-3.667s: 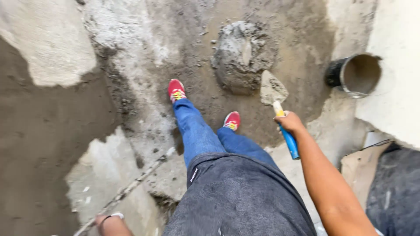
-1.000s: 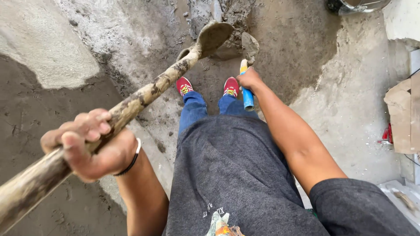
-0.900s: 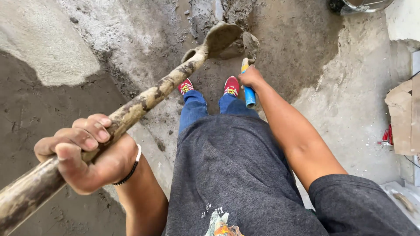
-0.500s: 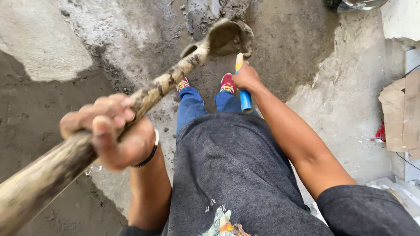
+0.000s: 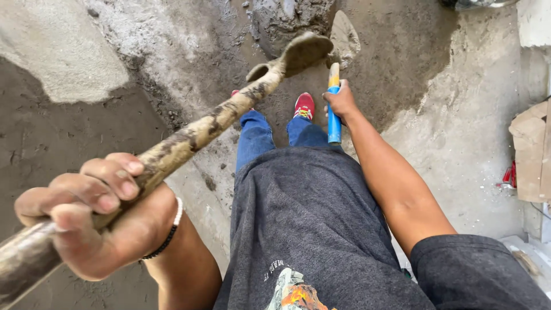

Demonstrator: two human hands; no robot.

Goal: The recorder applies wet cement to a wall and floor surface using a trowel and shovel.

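My left hand (image 5: 94,215) grips the thick, mud-caked wooden handle of a shovel (image 5: 201,129), low at the left. The shaft runs up and right to its blade (image 5: 304,51), which rests at the edge of a wet mortar pile (image 5: 284,17). My right hand (image 5: 341,103) holds a trowel by its blue handle (image 5: 333,123); the trowel's mortar-covered blade (image 5: 346,37) points up toward the same pile. Below are my jeans, red shoes (image 5: 303,105) and grey shirt.
The ground is cement-smeared dirt with a pale concrete patch (image 5: 63,51) at the upper left. Torn cardboard (image 5: 531,149) and a small red item (image 5: 508,175) lie at the right edge. A dark pipe or bucket rim (image 5: 476,3) shows at the top right.
My left hand picked up the shovel, which lay on the ground 3.7 s ago. Over the last second the shovel blade slid right toward the pile, and the trowel hand stayed beside it.
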